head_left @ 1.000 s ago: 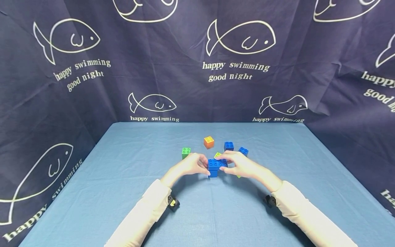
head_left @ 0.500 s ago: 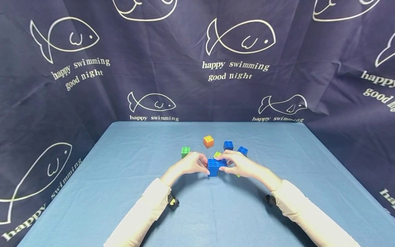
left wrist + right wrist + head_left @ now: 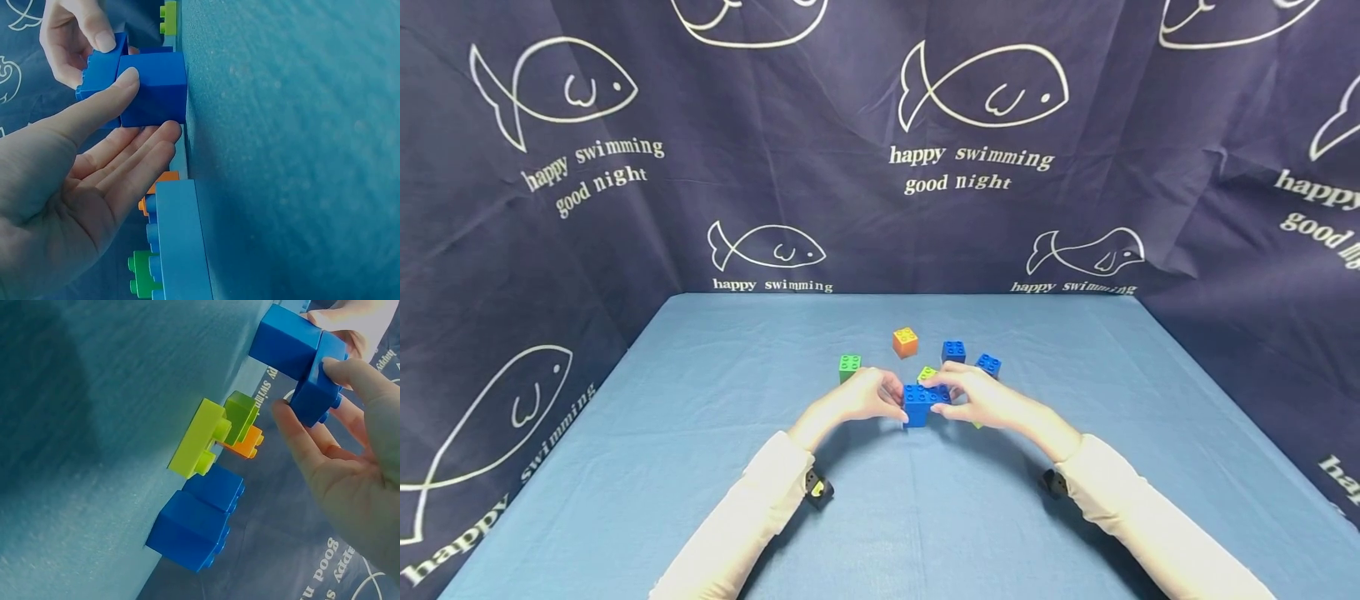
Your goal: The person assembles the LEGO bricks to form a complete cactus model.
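A long blue toy brick (image 3: 919, 395) sits across a taller blue brick (image 3: 914, 417), overhanging it to the right. My left hand (image 3: 867, 395) holds the lower brick, its thumb on the near face and its fingers at the far side. The right hand (image 3: 983, 397) pinches the overhanging end of the long brick (image 3: 317, 384) between thumb and fingers. In the left wrist view the two bricks (image 3: 156, 90) meet at a thin seam by the left thumb. The lower brick stands on the blue cloth; whether it is one block or more is unclear.
Beyond the hands stand an orange brick (image 3: 906, 342), a green brick (image 3: 850, 367) and two blue bricks (image 3: 953, 351). Lime bricks (image 3: 197, 439) lie near the right hand. A long light-blue brick (image 3: 182, 237) shows below the left hand. Fabric (image 3: 820, 150) hangs behind the table.
The gap line between the long brick and the one below looks narrower than a second ago. Both hands keep their hold; the head view has shifted slightly.
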`<act>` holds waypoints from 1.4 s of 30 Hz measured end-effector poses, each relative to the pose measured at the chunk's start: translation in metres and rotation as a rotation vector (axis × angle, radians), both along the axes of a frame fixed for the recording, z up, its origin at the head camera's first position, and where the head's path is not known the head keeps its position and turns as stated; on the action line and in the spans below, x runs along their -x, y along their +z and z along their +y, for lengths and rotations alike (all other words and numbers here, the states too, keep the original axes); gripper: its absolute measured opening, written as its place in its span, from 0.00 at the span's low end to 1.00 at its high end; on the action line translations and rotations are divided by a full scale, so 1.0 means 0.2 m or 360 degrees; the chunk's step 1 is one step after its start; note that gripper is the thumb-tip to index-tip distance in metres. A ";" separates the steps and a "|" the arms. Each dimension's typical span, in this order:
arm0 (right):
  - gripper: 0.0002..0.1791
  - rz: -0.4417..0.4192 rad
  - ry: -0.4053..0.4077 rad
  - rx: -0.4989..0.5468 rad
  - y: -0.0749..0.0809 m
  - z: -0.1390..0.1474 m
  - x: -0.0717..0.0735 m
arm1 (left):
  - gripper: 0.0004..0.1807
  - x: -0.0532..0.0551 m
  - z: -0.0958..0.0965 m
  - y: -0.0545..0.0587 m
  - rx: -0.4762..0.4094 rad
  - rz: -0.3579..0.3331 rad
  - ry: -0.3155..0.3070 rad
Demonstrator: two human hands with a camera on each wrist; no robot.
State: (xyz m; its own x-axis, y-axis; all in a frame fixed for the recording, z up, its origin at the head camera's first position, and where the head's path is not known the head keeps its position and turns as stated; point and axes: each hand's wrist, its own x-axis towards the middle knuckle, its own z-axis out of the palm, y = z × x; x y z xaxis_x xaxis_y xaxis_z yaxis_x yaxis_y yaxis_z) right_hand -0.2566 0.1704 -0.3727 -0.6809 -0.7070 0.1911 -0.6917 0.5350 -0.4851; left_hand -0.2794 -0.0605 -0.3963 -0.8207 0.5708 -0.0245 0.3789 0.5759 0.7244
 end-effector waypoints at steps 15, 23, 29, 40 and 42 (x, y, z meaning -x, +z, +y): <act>0.19 0.0127 0.0065 -0.0076 0.04 -0.03 0.00 | 0.16 0.02 -0.02 0.02 0.0027 0.0048 -0.0038; 0.18 0.0099 0.0048 -0.0039 0.03 -0.03 0.00 | 0.17 0.02 -0.02 0.02 0.0015 0.0022 -0.0034; 0.19 0.0015 0.0037 0.0037 0.01 -0.01 0.01 | 0.17 0.01 -0.02 0.01 0.0014 0.0007 -0.0028; 0.19 -0.0096 -0.0038 0.0089 -0.02 0.01 0.03 | 0.17 0.01 0.00 -0.01 -0.0024 -0.0016 -0.0051; 0.19 -0.0119 -0.0066 0.0093 -0.02 0.02 0.03 | 0.17 0.01 0.00 0.00 -0.0028 -0.0016 -0.0054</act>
